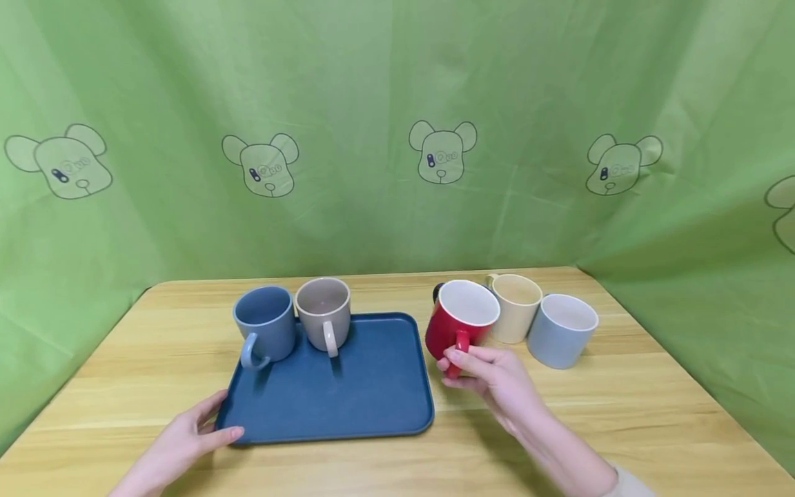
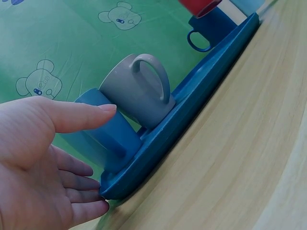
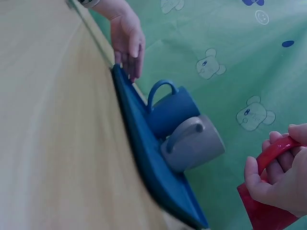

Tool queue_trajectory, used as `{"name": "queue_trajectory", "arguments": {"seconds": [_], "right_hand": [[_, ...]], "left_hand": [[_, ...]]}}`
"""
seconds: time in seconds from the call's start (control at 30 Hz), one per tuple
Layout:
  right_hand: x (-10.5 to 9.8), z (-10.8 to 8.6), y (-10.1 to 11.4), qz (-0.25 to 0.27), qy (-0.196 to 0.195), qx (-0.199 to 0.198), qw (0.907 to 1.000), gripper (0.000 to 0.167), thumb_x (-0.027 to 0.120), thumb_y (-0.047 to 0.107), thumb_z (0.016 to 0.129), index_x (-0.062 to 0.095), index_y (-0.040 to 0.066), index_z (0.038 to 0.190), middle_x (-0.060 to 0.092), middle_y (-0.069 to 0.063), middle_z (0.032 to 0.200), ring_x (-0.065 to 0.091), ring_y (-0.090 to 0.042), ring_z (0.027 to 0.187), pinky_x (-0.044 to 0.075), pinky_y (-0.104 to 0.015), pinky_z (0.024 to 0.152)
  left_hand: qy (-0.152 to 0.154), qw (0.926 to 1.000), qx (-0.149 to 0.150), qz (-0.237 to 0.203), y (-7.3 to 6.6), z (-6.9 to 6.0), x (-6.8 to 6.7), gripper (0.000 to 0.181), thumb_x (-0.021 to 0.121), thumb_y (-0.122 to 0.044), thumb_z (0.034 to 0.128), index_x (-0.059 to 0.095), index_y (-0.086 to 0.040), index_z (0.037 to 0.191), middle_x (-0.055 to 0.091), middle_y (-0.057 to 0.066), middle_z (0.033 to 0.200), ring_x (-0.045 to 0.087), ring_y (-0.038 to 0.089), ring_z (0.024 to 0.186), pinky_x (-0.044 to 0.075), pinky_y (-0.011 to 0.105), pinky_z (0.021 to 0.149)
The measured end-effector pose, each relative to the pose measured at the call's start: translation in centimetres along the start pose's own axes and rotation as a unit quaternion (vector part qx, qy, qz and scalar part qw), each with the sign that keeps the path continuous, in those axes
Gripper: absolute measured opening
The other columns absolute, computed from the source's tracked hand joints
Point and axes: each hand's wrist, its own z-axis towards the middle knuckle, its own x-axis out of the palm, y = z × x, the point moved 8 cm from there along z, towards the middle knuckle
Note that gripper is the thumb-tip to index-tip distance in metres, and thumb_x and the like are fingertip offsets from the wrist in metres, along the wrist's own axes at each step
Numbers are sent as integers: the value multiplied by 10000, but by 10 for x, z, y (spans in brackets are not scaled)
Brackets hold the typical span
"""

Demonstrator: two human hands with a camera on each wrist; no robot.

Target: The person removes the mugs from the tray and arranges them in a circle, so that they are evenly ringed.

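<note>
My right hand (image 1: 497, 383) grips a red mug (image 1: 444, 330) by its handle, holding it tilted above the table just right of the blue tray (image 1: 379, 393). The mug is white inside. At the tray's front left corner, my left hand (image 1: 177, 438) touches the edge with relaxed fingers, its thumb apart from them. A blue mug (image 1: 277, 338) and a grey mug (image 1: 313, 330) stand upright side by side at the tray's back left. Behind the red mug, a dark blue mug (image 2: 213, 28) is mostly hidden in the head view.
A cream mug (image 1: 512, 321) and a light blue mug (image 1: 559, 338) stand close together at the back right of the wooden table (image 1: 627, 393). A green curtain (image 1: 348, 207) with bear outlines hangs behind the table and along its sides.
</note>
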Motion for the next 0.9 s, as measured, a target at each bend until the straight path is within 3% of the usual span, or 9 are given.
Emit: {"name": "queue_trajectory", "arguments": {"seconds": [0.23, 0.37, 0.7, 0.9], "right_hand": [[-24, -17, -12, -363, -302, 347, 9983, 154, 604, 55, 886, 749, 102, 864, 703, -75, 824, 651, -177, 831, 547, -355, 774], [-32, -23, -21, -406, -457, 518, 9968, 125, 622, 70, 877, 744, 56, 900, 705, -89, 832, 652, -190, 847, 545, -355, 779], [-40, -27, -39, -401, -747, 548, 9949, 164, 636, 46, 858, 701, -78, 943, 700, -101, 805, 656, -209, 776, 554, -349, 745], [-43, -27, -49, -365, -859, 725, 9930, 172, 637, 54, 861, 695, -87, 940, 693, -95, 792, 643, -208, 753, 552, -369, 755]], "left_hand": [[-2, 10000, 59, -16, 0, 0, -1, 883, 623, -394, 874, 164, 138, 1407, 161, 364, 1432, 284, 519, 1258, 375, 551, 969], [-29, 10000, -9, 44, 1, 1, 0, 911, 633, -421, 859, 168, 142, 1403, 166, 365, 1430, 296, 516, 1254, 379, 556, 963], [-14, 10000, -64, 55, 1, 1, 0, 903, 624, -420, 867, 162, 137, 1407, 162, 362, 1432, 285, 518, 1257, 371, 560, 967], [-24, 10000, -43, 43, 2, 1, 0, 909, 631, -422, 861, 168, 139, 1405, 165, 361, 1432, 291, 515, 1256, 376, 562, 961]]}}
